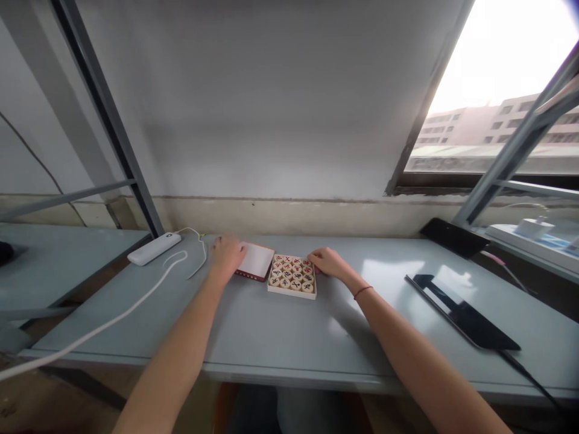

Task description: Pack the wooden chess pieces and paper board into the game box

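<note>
Head view: open box (pixel 292 293) sits mid-counter (pixel 262 337), between the hands, with the round pieces (pixel 296 276) in it. Box's far right corner is partly covered by the right hand (pixel 328 261). Those fingers are bent, thumb side toward the box, tips at the corner. Something red shows under them, too small to make out. Can't tell if they pinch anything.

Left hand (pixel 227 256) is blurred, fingers curled at the left edge of the flat cover (pixel 257 260), hiding that edge. Grip unclear, can't tell if it's closed on it. Cover is pale on top with red edges, lying just beside the box's left side; markings on its near edge too small to read.

Box: open face up, near wall toward the person, turned slightly so its near right corner comes closest. Outline is about square, no clear long axis. Pieces sit in a four-by-four layout, flat faces up. Red marks on the far rows, black on the near ones; marks point various ways, fine strokes soft.

Both forearms are cut off at the bottom. White cable (pixel 131 311) runs out of frame left. On the right, glare covers part of the tablet (pixel 464 313); its black cord (pixel 527 377) runs toward the lower right.
</note>
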Action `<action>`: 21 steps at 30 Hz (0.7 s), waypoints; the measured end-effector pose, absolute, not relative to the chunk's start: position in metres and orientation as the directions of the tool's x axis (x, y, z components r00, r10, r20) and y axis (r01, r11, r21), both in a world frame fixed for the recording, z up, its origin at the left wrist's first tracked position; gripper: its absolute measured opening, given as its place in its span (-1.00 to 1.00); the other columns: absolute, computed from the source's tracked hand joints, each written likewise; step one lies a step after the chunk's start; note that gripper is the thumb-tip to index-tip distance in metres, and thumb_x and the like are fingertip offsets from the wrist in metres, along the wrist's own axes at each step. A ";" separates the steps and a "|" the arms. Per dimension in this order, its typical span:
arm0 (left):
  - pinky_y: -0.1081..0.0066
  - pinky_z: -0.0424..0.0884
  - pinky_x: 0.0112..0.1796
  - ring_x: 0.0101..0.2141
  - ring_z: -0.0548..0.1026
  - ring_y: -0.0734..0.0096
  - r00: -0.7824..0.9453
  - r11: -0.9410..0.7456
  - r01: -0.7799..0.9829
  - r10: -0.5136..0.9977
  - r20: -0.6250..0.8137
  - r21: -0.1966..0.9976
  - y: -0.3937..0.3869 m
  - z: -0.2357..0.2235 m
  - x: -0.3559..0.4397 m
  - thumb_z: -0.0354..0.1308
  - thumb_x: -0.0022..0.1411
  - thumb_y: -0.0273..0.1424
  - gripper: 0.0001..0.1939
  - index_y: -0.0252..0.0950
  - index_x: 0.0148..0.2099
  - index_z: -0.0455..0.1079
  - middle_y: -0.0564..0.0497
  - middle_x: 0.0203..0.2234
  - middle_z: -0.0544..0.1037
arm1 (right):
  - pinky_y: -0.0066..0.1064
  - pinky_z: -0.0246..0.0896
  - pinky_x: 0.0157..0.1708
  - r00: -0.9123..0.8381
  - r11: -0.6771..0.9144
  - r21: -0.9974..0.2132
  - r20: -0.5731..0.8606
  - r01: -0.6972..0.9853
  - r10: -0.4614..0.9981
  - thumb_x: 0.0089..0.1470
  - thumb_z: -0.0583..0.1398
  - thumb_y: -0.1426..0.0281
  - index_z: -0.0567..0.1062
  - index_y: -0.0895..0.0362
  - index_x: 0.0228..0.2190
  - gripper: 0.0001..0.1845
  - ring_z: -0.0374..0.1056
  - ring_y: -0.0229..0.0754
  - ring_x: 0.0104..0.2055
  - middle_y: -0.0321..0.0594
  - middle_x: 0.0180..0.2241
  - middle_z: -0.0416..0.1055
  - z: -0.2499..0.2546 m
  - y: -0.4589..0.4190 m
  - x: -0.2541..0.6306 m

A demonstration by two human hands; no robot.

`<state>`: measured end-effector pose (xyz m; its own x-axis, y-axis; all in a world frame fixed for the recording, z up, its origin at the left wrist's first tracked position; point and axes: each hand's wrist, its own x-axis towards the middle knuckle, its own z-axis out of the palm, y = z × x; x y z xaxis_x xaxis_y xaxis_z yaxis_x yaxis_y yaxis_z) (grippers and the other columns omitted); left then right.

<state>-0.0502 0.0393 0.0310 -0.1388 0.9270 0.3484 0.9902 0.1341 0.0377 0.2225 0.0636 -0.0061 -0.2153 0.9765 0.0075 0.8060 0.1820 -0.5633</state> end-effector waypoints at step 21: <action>0.37 0.30 -0.17 -0.07 0.42 0.16 0.256 -0.243 0.951 0.966 -0.047 0.192 0.042 0.004 -0.016 -0.12 0.17 -0.30 -0.59 -0.31 0.03 0.27 -0.19 -0.06 0.45 | -0.58 0.10 -0.64 -0.341 -0.134 -0.756 -0.437 0.640 0.832 -0.03 0.13 0.39 0.39 0.18 -0.21 -0.71 0.29 -0.35 -0.63 -0.22 -0.56 0.46 0.018 0.049 0.233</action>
<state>-0.0163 0.0422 0.0040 0.2560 0.9655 -0.0473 0.9510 -0.2428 0.1916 0.2326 0.0493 0.0176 -0.3414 0.8324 -0.4366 0.6402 -0.1341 -0.7564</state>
